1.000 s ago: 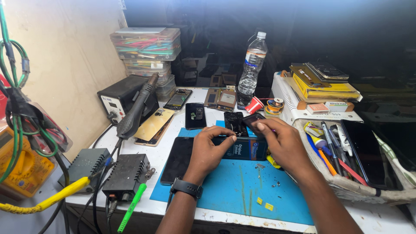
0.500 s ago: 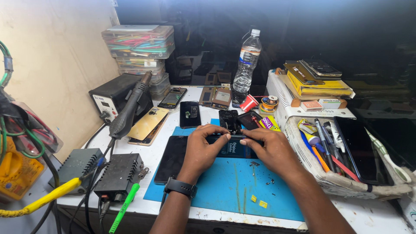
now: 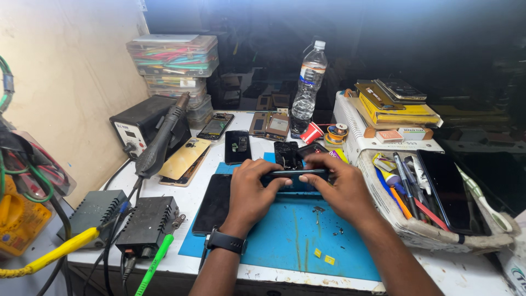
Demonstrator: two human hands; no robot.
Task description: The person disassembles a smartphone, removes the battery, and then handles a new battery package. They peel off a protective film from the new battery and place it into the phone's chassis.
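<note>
While the dark phone [image 3: 294, 176] is held edge-up above the blue mat [image 3: 285, 235], the left hand [image 3: 249, 189] clamps one end and the right hand [image 3: 339, 186] pinches the other. Squeezing too hard could, I judge, flex or crack it. A slip would knock the opened phones [image 3: 287, 154] just behind, or the red cap [image 3: 312, 132] and the water bottle [image 3: 307, 90] beyond.

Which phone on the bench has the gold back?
The gold-backed phone, lying left of the blue mat beside the hot-air wand. The other phones are black or dark, including the one in both hands.
</note>
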